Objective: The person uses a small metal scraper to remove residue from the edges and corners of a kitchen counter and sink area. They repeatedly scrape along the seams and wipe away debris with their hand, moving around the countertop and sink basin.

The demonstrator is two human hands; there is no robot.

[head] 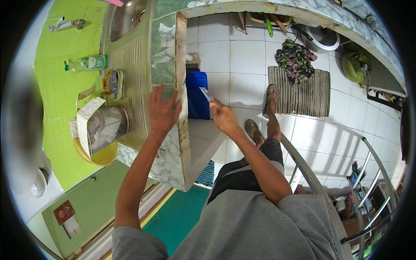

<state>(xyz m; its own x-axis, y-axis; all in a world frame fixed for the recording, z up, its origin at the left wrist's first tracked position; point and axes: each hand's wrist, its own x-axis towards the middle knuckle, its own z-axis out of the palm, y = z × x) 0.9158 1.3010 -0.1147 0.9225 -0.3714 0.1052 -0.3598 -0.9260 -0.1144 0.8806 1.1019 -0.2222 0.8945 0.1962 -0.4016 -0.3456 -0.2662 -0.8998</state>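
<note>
My left hand [162, 112] rests with spread fingers on the counter, at the edge of the green marbled tiles [164, 71], with nothing seen in it. Held in my right hand [224, 115] is a small flat-bladed tool [205, 93], perhaps a putty knife or scraper, pointing towards the counter's front edge. The rough, chipped counter edge [181, 65] runs between my hands. Below the tool, a blue plastic container or panel [196, 104] stands against the counter's base. White irregular patches [165, 53] lie on the green tiles beyond my left hand.
A sink [125, 19] with a ribbed drainboard [133, 81] lies left, with a dish soap bottle [94, 62] and sponges [115, 84] beside it. A striped mat [304, 97] with a floral cloth [295, 61] is on the tiled floor. A metal railing [302, 159] stands at the right.
</note>
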